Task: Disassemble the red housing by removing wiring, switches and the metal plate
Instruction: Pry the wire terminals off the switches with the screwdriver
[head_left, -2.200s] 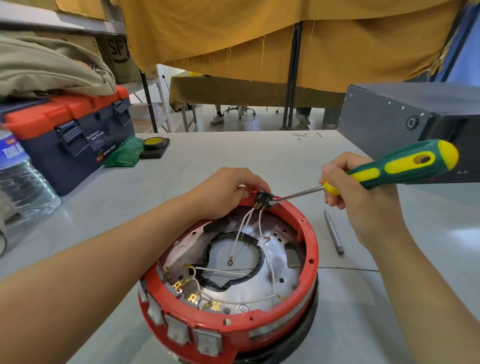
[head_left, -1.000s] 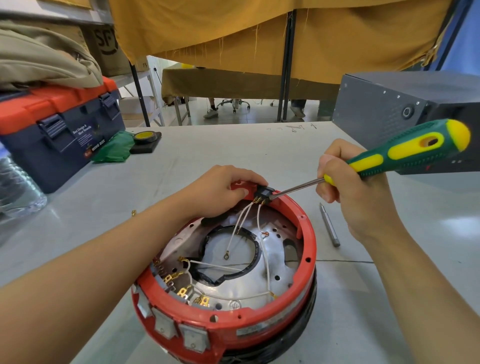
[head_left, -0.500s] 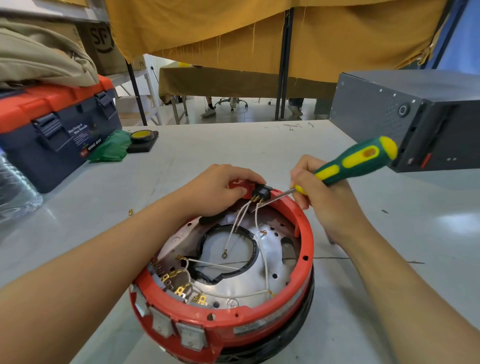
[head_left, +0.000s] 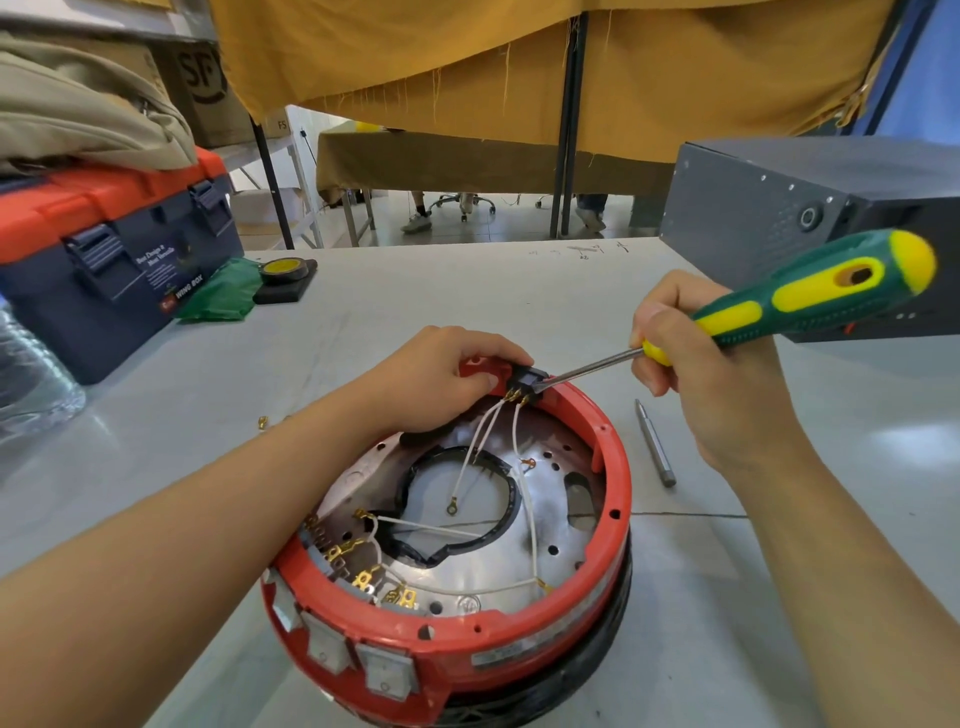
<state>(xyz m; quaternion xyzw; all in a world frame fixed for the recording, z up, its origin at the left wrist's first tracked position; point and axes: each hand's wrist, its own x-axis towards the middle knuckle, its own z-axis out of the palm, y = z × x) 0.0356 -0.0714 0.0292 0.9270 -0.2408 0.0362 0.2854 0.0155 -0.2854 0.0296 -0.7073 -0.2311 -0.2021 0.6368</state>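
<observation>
Red housing (head_left: 519, 639) sits open side up on the table (head_left: 363, 322), white wires (head_left: 527, 525) looping over the metal plate (head_left: 498, 566) inside. Left hand (head_left: 441, 379) grips the far rim beside a black switch (head_left: 527, 379). Right hand (head_left: 696, 374) curls round a screwdriver (head_left: 810, 296), tip against that switch.

Both hands (head_left: 441, 374) (head_left: 711, 384) curled, gripping.

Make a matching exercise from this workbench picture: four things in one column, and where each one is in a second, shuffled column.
1. screwdriver
2. toolbox
3. metal bit
4. tape roll

A. lying on the table right of the red housing
B. on a black pad beside green cloth
C. gripped in the right hand
D. far left, under folded fabric

Pairs: 1-C, 2-D, 3-A, 4-B
</observation>
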